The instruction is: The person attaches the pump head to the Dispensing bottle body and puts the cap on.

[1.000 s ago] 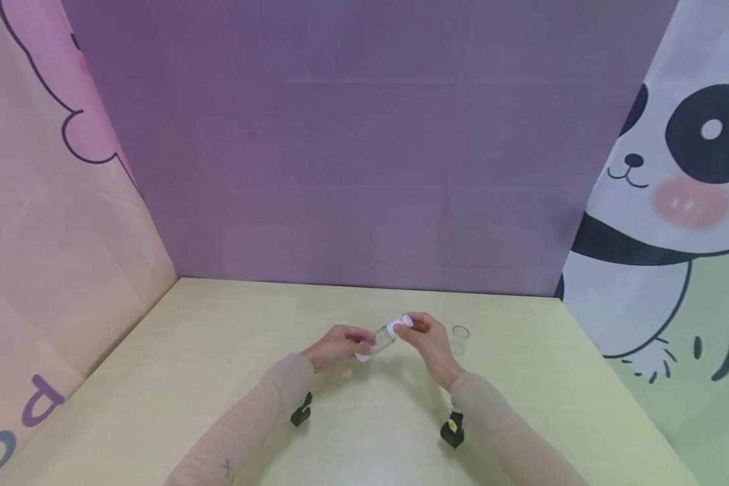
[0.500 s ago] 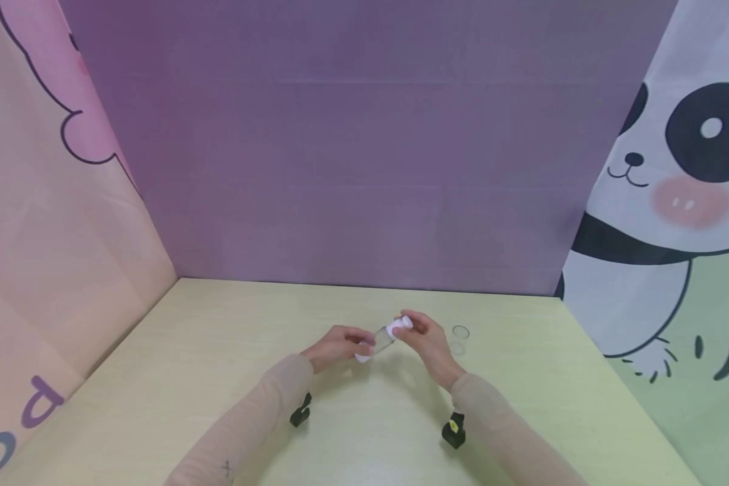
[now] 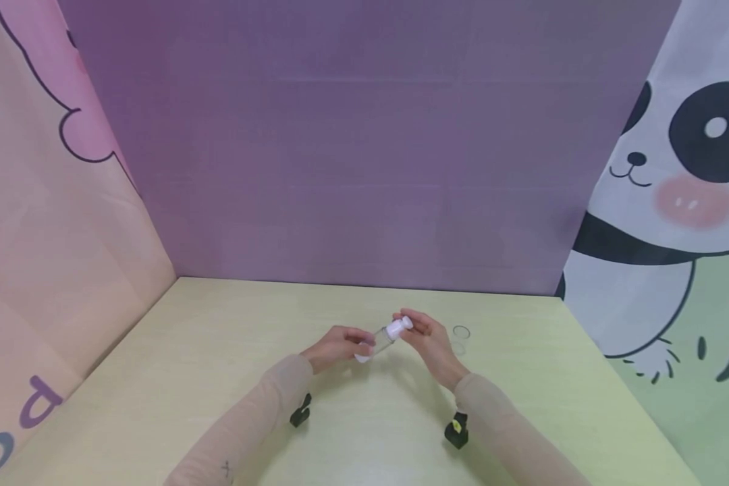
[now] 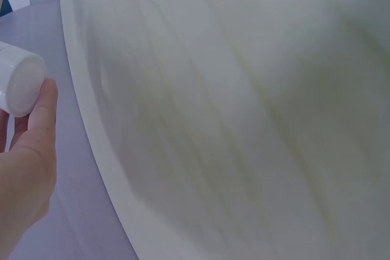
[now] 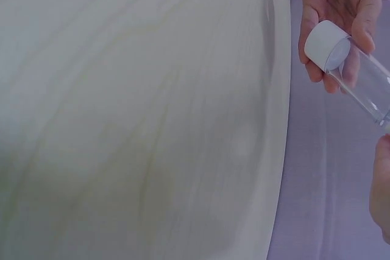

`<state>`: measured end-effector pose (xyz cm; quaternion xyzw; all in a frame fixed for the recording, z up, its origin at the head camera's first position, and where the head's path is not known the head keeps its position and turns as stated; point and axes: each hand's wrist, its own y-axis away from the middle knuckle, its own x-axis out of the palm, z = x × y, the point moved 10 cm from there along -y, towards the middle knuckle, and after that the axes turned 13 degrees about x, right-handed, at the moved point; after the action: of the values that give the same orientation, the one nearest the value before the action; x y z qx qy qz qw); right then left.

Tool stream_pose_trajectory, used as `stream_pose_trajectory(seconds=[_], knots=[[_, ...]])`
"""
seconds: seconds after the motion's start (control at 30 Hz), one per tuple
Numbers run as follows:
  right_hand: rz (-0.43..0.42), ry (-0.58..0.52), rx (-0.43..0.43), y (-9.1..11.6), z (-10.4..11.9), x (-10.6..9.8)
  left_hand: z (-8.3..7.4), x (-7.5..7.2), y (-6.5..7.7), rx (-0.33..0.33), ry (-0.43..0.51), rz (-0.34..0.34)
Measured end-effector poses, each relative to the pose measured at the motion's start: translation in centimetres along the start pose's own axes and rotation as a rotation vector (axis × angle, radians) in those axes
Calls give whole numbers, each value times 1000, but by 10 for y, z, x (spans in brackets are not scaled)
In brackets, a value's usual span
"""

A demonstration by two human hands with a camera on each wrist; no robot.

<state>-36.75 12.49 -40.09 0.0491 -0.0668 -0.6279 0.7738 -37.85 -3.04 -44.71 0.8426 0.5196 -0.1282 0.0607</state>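
Observation:
Between my hands, above the table, a clear see-through bottle is tilted, its right end raised. My left hand grips the lower end, where a white cap-like base sits against the clear wall. At the upper end is a white top with a narrower knob. My right hand pinches this top, thumb on the near side and fingers behind. In the left wrist view the white base rests against my left fingers. The right wrist view cuts off the bottle's top and most of my right hand.
A small clear round container with a thin dark rim stands on the table right of my right hand. The pale wooden table ends at a purple backdrop. Printed cloth walls flank both sides, a panda on the right.
My right thumb and fingers have shifted slightly round the white top, showing more of it, and the wrist has turned a little. The left hand and bottle body stay put.

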Motion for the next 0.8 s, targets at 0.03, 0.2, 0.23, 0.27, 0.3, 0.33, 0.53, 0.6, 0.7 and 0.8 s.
stream_pose_trajectory(seconds=[0.03,0.2,0.23,0.27,0.3,0.33,0.53,0.6,0.7,0.8], knots=[[-2,6,3,0,0,0,0,0,0,-1,0,-1],[-5,3,18,-2,-2,0,1,0,0,-17,-1,-10],[-5,-2,21,-3,-2,0,1,0,0,-21,-1,-12],[-7,-6,23,-3,-2,-1,1,-1,0,-22,-2,-14],[-7,-11,26,-3,-2,-1,0,-1,0,-24,0,-16],[-9,-15,27,-4,-2,-1,0,-1,0,-23,0,-17],[-18,-18,26,-6,-2,-3,-2,-1,-2,-16,5,-16],[-21,-10,31,-6,-3,-4,-2,-1,-2,-14,7,-13],[-25,7,38,-6,-4,-5,-2,0,-3,-11,5,-12],[-32,21,43,-6,-5,-7,-1,0,-4,-21,-4,-17]])
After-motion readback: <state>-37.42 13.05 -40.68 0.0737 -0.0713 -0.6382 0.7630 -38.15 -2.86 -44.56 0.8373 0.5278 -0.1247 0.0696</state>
